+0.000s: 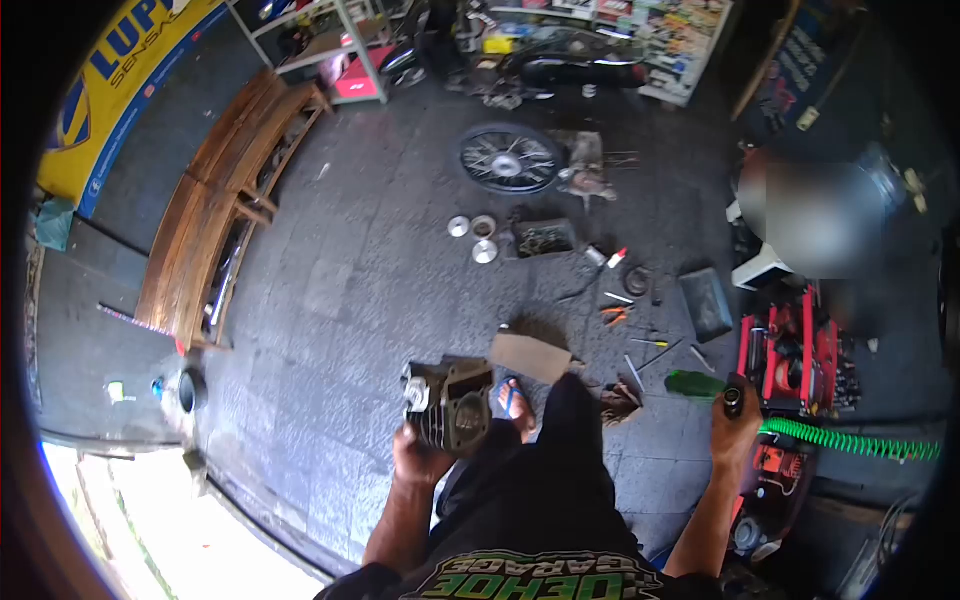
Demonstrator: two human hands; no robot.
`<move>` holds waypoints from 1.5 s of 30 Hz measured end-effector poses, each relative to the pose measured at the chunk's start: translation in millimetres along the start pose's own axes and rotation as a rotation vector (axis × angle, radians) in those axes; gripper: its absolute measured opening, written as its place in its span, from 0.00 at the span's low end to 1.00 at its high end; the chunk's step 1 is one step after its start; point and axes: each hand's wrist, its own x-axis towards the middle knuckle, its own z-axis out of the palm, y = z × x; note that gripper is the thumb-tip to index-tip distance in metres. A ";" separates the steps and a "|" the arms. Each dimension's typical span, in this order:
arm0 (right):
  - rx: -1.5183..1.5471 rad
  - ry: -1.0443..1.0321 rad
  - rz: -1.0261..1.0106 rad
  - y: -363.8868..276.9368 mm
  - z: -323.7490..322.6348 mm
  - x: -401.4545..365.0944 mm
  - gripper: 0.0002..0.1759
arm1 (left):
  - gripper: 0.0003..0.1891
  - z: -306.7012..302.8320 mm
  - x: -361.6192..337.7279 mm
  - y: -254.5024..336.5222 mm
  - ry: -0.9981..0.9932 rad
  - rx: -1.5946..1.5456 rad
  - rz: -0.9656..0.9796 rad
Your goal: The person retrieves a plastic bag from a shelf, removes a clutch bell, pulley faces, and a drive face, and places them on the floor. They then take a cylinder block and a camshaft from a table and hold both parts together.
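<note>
My left hand (418, 460) is closed under a finned metal engine cylinder (455, 408), raised in front of my left leg. Its flat face with a round centre and bolt holes is turned to the right. On the right, my right hand (735, 430) is wrapped around the dark, round-ended part of a green bottle (693, 383), whose translucent body points left. A coiled green air hose (850, 440) runs off to the right from just behind that hand. A piece of brown cardboard (530, 357) lies on the floor beyond my foot.
Pliers (615, 316), screwdrivers and a grey tray (706, 304) lie on the floor ahead. Farther off are a parts bin (543, 240) and a spoked wheel (510, 160). A red toolbox (790, 355) stands right, a wooden bench (215, 200) left. A blurred shape sits at right.
</note>
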 end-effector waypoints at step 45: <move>-0.143 -0.339 0.223 109.9 184.5 235.3 0.17 | 0.46 -7.6 352.6 -10.4 0.326 -0.276 0.047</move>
